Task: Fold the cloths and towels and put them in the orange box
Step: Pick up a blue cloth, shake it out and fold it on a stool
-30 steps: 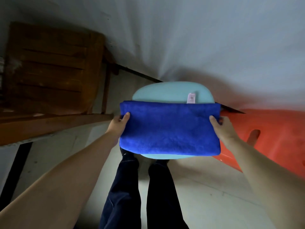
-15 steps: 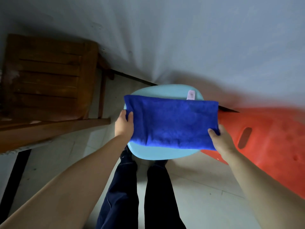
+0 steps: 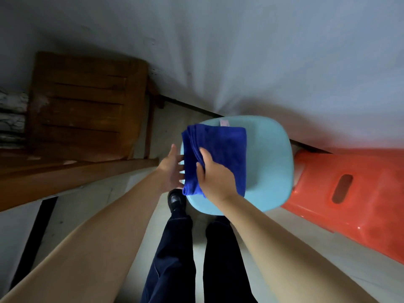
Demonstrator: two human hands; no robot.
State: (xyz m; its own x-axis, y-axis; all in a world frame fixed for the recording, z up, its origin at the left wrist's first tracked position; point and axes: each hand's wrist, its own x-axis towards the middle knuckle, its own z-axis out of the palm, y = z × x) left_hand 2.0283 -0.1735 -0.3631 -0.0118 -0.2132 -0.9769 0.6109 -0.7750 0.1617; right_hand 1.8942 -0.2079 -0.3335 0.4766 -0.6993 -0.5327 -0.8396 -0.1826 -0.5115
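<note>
Since a moment ago we fold the blue towel (image 3: pixel 215 158) in half on the teal stool (image 3: pixel 269 167); right hand (image 3: pixel 215 176) grips its layers, left hand (image 3: pixel 172 169) flat alongside. Square the edges before lifting it.

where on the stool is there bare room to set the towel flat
The stool's right half is bare, from the towel's right edge to the rim beside the orange box. A thinner strip runs along the near rim. The left side is crowded: towel, right hand and left hand.
</note>
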